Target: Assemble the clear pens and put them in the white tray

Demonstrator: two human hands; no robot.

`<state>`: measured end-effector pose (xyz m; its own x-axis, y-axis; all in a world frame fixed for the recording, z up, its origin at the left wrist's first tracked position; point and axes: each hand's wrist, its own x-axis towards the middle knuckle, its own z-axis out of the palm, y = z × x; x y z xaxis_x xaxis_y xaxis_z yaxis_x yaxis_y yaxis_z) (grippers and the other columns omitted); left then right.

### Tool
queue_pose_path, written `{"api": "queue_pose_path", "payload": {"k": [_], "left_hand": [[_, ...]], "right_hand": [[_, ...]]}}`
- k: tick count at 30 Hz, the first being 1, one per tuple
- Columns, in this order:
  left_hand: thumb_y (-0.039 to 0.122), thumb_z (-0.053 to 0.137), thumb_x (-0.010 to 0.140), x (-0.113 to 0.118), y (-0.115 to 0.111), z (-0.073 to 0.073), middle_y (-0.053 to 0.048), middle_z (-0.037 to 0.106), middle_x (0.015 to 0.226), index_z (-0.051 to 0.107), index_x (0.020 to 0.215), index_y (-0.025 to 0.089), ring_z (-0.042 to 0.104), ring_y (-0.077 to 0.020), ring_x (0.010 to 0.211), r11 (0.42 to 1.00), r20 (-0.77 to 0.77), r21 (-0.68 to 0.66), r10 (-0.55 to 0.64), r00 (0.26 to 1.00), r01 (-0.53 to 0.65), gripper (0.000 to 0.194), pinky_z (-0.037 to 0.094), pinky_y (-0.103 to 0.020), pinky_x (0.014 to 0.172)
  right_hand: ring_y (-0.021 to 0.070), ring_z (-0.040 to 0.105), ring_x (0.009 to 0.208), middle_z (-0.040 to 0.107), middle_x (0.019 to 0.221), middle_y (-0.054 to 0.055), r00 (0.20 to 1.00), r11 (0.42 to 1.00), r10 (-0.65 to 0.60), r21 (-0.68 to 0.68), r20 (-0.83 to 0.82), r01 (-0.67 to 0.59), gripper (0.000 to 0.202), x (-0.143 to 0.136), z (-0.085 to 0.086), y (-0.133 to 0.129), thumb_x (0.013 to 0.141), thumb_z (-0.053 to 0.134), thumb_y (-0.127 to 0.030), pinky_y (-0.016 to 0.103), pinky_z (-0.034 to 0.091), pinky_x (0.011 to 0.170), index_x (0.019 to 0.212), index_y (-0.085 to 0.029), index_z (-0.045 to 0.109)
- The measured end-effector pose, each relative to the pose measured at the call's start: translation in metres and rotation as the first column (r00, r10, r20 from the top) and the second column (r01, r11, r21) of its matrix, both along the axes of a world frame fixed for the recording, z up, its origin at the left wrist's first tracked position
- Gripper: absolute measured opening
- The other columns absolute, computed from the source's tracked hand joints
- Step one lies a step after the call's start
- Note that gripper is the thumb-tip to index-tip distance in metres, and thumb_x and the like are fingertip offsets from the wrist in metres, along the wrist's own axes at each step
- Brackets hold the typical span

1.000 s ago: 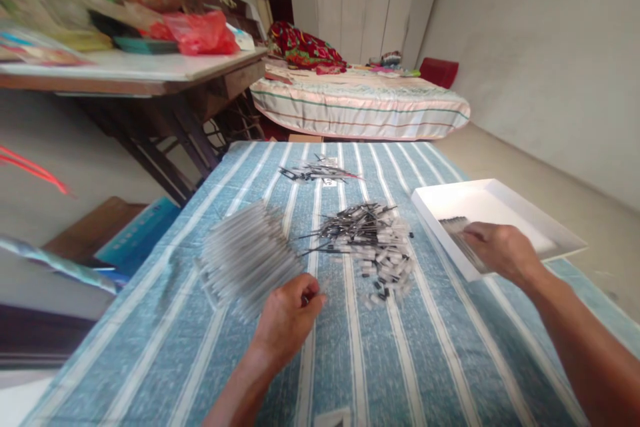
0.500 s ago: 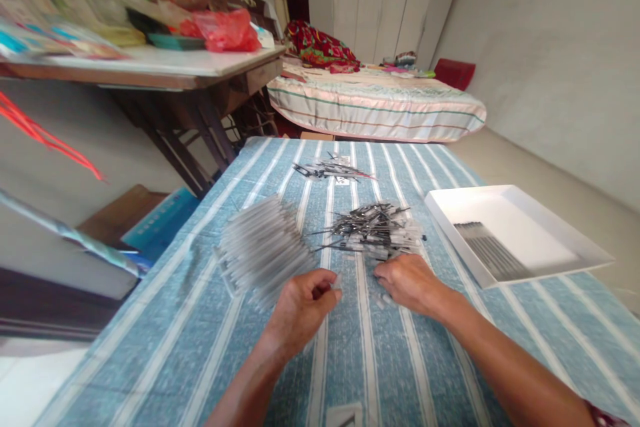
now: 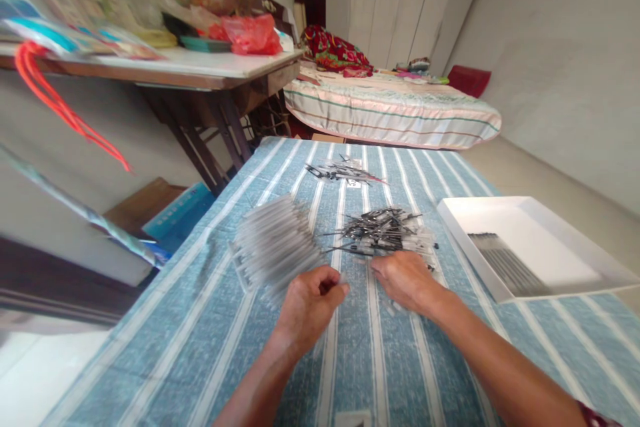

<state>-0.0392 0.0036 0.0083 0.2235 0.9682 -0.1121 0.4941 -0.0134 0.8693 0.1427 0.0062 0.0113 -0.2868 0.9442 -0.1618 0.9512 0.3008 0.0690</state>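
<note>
My left hand [image 3: 311, 303] is closed, thumb and forefinger pinched on a small pale piece [image 3: 343, 278] too blurred to name. Beside it on the left lies a stack of clear slim sleeves [image 3: 275, 240]. My right hand [image 3: 407, 280] is closed at the near edge of a loose pile of dark slender pieces and clear tubes [image 3: 383, 227]; what its fingertips hold is hidden. Small translucent bits lie partly under that wrist. Farther back is a smaller heap of black pieces [image 3: 340, 172], one with a red end.
A white tray [image 3: 575, 233] with a row of grey sticks [image 3: 507, 263] stands on the striped cloth [image 3: 350, 360] at the right. At left, a higher table [image 3: 200, 70] carries bags, with a red cord [image 3: 75, 117] hanging. A bed [image 3: 395, 107] stands behind.
The camera view has shifted, so the whole scene sits farther right. My right hand has moved slightly forward and left against the pile. My left hand keeps its pinch.
</note>
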Motion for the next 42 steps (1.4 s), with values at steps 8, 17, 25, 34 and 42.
{"api": "queue_pose_path", "payload": {"k": [8,17,25,34,42], "left_hand": [[0.034,0.058,0.064,-0.004,0.002,-0.002,0.004,0.051,0.052,0.057,0.061,0.017,0.044,-0.0108,0.05,0.99,-0.006,0.072,0.121,0.993,-0.12,0.017,0.034,-0.022,0.051],[0.03,0.056,0.067,-0.004,0.002,-0.006,0.006,0.047,0.049,0.054,0.06,0.017,0.043,-0.0102,0.049,0.989,-0.02,0.112,0.104,0.994,-0.101,0.015,0.032,-0.022,0.05],[0.03,0.054,0.068,-0.004,0.002,-0.008,0.005,0.047,0.051,0.051,0.059,0.018,0.043,-0.0105,0.05,0.989,-0.004,0.127,0.076,0.997,-0.075,0.015,0.032,-0.022,0.051],[0.028,0.054,0.068,-0.003,0.001,-0.008,0.006,0.047,0.052,0.053,0.061,0.018,0.043,-0.0104,0.051,0.989,-0.012,0.138,0.063,0.998,-0.061,0.013,0.033,-0.022,0.053],[0.027,0.054,0.07,-0.001,-0.001,-0.005,0.005,0.046,0.052,0.055,0.062,0.017,0.043,-0.0103,0.051,0.993,-0.027,0.117,0.004,1.0,-0.001,0.013,0.031,-0.022,0.052]], "right_hand": [[0.024,0.067,0.079,0.07,0.08,0.016,0.999,1.0,-0.019,0.015,0.046,0.019,0.025,-0.027,-0.01,0.031,0.074,0.045,-0.006,0.026,0.046,0.063,0.08,-0.012,0.068],[0.0244,0.067,0.08,0.07,0.083,0.017,0.996,0.999,0.045,0.001,0.077,-0.045,0.025,-0.028,-0.016,0.039,0.074,0.045,-0.005,0.027,0.047,0.063,0.081,-0.009,0.068],[0.024,0.066,0.077,0.069,0.078,0.015,0.986,0.99,0.143,0.005,0.083,-0.144,0.019,-0.011,-0.007,0.035,0.078,0.046,-0.014,0.025,0.043,0.063,0.088,-0.01,0.062],[0.0215,0.064,0.068,0.068,0.072,0.009,0.983,0.976,0.175,0.124,0.051,-0.18,0.024,0.0,0.008,0.018,0.086,0.035,-0.022,0.025,0.035,0.058,0.099,-0.015,0.054],[0.021,0.063,0.059,0.066,0.062,0.009,0.956,0.946,0.261,0.161,0.137,-0.281,0.018,-0.001,0.017,0.007,0.083,0.037,-0.012,0.025,0.031,0.052,0.092,-0.013,0.053]]}}
